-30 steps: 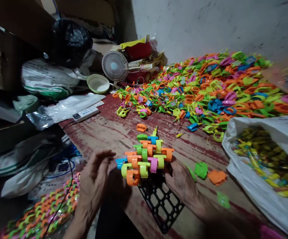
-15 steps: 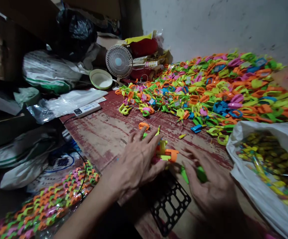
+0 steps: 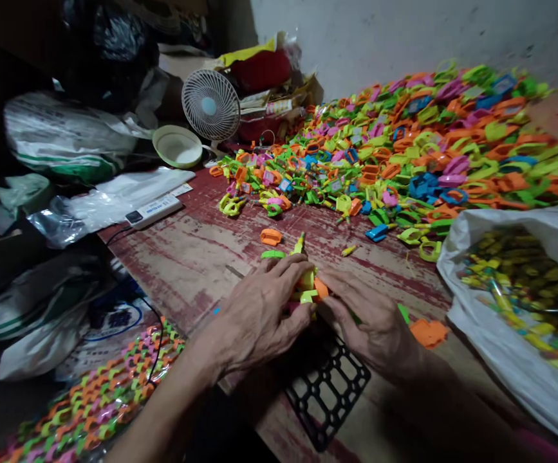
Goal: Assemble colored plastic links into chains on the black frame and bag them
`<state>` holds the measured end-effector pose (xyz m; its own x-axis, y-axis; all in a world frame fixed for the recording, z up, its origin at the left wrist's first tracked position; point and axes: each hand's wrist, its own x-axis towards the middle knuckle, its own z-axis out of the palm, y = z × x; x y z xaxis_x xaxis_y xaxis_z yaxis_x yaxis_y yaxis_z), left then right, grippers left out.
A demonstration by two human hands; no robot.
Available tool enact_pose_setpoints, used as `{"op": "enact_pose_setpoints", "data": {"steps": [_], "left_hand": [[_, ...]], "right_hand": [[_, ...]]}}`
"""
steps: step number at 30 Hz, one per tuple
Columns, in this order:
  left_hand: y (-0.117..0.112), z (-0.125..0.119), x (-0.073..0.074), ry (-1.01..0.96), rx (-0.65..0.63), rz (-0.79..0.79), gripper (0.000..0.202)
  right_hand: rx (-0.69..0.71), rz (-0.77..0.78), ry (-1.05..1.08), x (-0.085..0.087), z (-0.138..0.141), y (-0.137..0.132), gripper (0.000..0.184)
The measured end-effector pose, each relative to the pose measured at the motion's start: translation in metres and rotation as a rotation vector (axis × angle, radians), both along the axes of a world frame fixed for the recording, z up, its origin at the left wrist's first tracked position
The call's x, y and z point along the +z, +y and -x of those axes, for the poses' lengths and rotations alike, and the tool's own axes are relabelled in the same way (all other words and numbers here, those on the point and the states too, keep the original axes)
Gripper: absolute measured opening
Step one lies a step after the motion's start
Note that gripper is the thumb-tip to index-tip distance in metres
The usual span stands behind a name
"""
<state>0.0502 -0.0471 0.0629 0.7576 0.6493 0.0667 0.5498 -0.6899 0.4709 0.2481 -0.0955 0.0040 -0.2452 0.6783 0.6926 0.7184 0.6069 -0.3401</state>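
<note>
My left hand (image 3: 259, 312) and my right hand (image 3: 378, 321) lie palm down, fingers stretched flat, on a small cluster of linked plastic clips (image 3: 309, 287) in yellow, orange and green. Only a strip of the cluster shows between the two hands. It rests at the far end of a black plastic grid (image 3: 329, 392) on the worn red tabletop (image 3: 186, 270). A loose orange piece (image 3: 428, 332) lies just right of my right hand. Another orange clip (image 3: 271, 236) lies beyond my left fingers.
A big heap of coloured clips (image 3: 428, 141) fills the far right of the table. At the right, a white bag (image 3: 524, 360) holds yellow parts. A small fan (image 3: 210, 105), a bowl (image 3: 177, 146) and a white device (image 3: 153, 211) stand at the back left. Linked clip mats (image 3: 90, 405) lie lower left.
A second ago the hands held the cluster of clips up above the grid. It came down onto the grid, and both hands now lie flat on it, closer together.
</note>
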Motion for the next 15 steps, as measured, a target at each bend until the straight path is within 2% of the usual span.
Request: {"op": "enact_pose_setpoints", "data": {"steps": [4,7,10,15], "left_hand": [[0.001,-0.002,-0.003,-0.005,0.015,-0.026,0.053],[0.0,-0.003,0.0,0.08,0.01,-0.047,0.053],[0.0,-0.005,0.002,0.146,-0.032,-0.073,0.047],[0.003,-0.005,0.003,0.096,-0.049,-0.049,0.045]], "right_hand": [[-0.101,0.076,0.131,-0.014,0.002,0.0,0.03],[-0.2,0.181,0.27,-0.023,0.004,-0.006,0.038],[-0.199,0.285,0.335,-0.024,0.001,-0.011,0.036],[-0.191,0.353,0.448,-0.019,0.002,-0.014,0.029]]}}
